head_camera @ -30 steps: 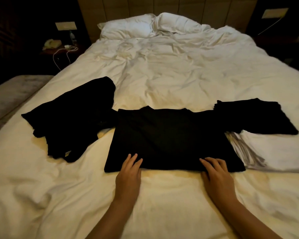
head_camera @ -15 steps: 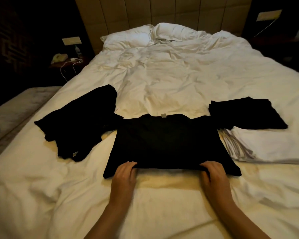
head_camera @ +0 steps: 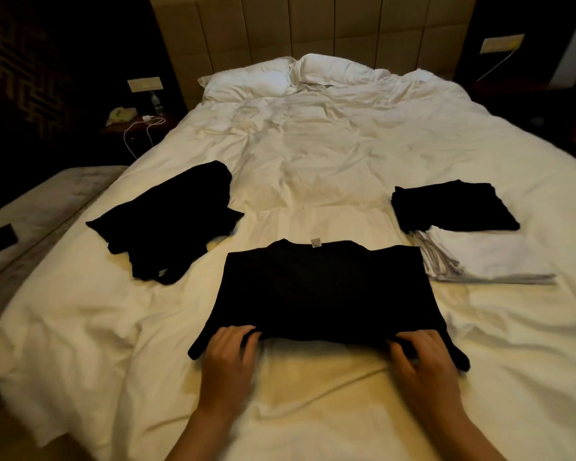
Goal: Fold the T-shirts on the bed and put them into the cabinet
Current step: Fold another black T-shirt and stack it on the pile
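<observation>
We see a black cotton T-shirt [head_camera: 320,291] lying flat and partly folded near the foot of the wide bed with its rumpled white duvet [head_camera: 313,161], a small neck label at its far edge. Our left hand [head_camera: 228,361] curls its fingers over the near hem at the left corner, gripping the cloth; our right hand [head_camera: 424,364] grips the same hem towards the right corner. A loose crumpled black T-shirt [head_camera: 167,221] lies to the left, apart from it. To the right, a folded black T-shirt [head_camera: 453,207] rests partly on a stack of folded white T-shirts [head_camera: 489,261].
</observation>
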A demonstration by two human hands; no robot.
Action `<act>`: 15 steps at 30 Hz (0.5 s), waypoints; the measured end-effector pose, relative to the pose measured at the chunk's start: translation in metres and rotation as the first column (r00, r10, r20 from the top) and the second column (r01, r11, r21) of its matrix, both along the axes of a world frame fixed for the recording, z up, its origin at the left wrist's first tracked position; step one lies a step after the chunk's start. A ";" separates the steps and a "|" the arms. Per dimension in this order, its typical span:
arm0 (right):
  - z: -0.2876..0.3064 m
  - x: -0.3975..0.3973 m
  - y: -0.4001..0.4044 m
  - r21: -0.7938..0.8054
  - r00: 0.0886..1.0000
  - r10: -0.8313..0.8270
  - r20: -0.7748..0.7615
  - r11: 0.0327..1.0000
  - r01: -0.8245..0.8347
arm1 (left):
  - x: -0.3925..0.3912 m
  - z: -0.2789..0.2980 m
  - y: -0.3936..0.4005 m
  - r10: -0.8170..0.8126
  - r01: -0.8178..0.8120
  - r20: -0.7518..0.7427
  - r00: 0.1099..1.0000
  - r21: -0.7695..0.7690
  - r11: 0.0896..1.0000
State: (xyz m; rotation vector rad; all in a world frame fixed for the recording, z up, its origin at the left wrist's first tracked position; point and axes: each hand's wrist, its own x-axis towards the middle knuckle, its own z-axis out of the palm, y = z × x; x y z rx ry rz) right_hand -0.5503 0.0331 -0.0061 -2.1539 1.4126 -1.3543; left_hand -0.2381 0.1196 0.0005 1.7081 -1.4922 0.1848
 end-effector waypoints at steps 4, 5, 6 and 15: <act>0.013 -0.007 0.022 -0.061 0.998 -0.014 0.068 0.998 0.019 | -0.011 0.013 0.020 0.016 0.000 0.109 0.994 -0.146 0.989; 0.016 -0.008 0.026 -0.083 0.997 -0.010 0.075 0.996 0.016 | -0.013 0.014 0.023 0.024 -0.002 0.117 0.993 -0.178 0.984; 0.018 -0.009 0.029 -0.102 0.997 -0.005 0.080 0.995 0.013 | -0.014 0.015 0.025 0.025 -0.001 0.119 0.993 -0.198 0.980; 0.025 -0.006 -0.002 -0.100 0.996 -0.045 -0.076 0.994 0.037 | 0.003 0.018 -0.007 -0.002 0.011 0.136 0.991 -0.069 0.998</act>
